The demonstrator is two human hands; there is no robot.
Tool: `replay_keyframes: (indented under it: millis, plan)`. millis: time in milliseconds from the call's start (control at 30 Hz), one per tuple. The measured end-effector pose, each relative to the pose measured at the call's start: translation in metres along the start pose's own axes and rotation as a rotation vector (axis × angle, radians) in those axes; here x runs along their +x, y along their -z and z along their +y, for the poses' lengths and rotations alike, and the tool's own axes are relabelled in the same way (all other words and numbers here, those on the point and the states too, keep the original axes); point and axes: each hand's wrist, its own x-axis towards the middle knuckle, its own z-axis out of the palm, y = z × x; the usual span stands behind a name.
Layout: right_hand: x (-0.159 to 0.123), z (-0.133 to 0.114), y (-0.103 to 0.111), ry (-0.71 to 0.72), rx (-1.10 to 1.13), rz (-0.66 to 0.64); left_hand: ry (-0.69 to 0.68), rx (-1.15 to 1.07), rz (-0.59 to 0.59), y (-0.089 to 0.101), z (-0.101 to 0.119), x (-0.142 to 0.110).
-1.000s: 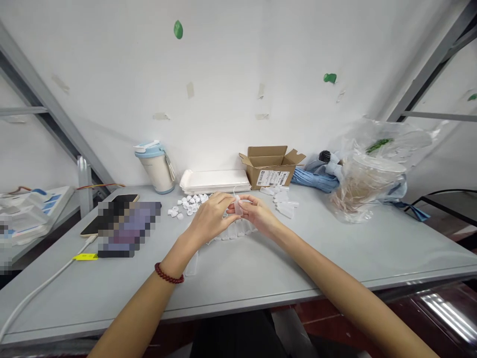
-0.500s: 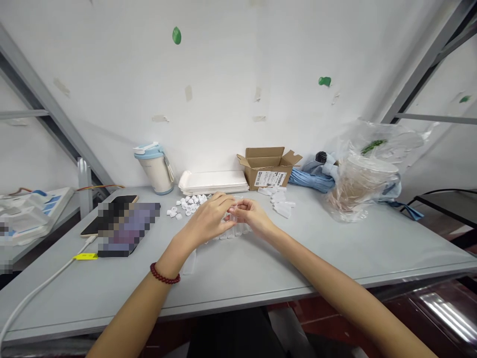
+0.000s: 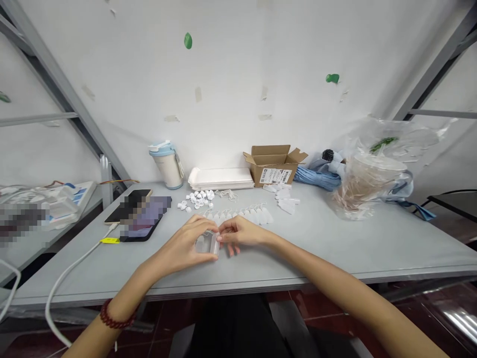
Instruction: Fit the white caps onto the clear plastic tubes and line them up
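My left hand [image 3: 185, 244] and my right hand [image 3: 237, 233] meet over the grey table [image 3: 335, 243], both pinched on a small clear plastic container [image 3: 207, 243] held just above the tabletop. Just beyond my hands lies a row of small clear plastic pieces [image 3: 238, 215]. Farther back sits a heap of small white caps [image 3: 197, 198]. More clear pieces [image 3: 285, 201] lie near the cardboard box [image 3: 274, 165]. A red bead bracelet [image 3: 112, 315] circles my left wrist.
A blue-lidded cup [image 3: 167, 164] and a stack of white trays [image 3: 220, 178] stand at the wall. Phones [image 3: 137, 214] with a white cable [image 3: 70, 278] lie at left. A plastic bag with a tub [image 3: 367, 184] and blue cloth [image 3: 316, 176] sit at right.
Both hands have drawn back toward the table's front edge, away from the row of clear pieces. They now hold a larger clear container instead of the small piece. The view shifted left.
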Motion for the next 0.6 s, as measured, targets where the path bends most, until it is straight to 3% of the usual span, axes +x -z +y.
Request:
replay_keyframes:
  millis: [200,600]
  plan:
    - [0.000,0.009,-0.003,-0.033,-0.243,-0.025,0.078,-0.021,-0.031,-0.013,-0.003,-0.019]
    - [0.000,0.007,-0.008,0.053,-0.466,-0.029,0.127,0.044,-0.075,-0.005,-0.013,-0.020]
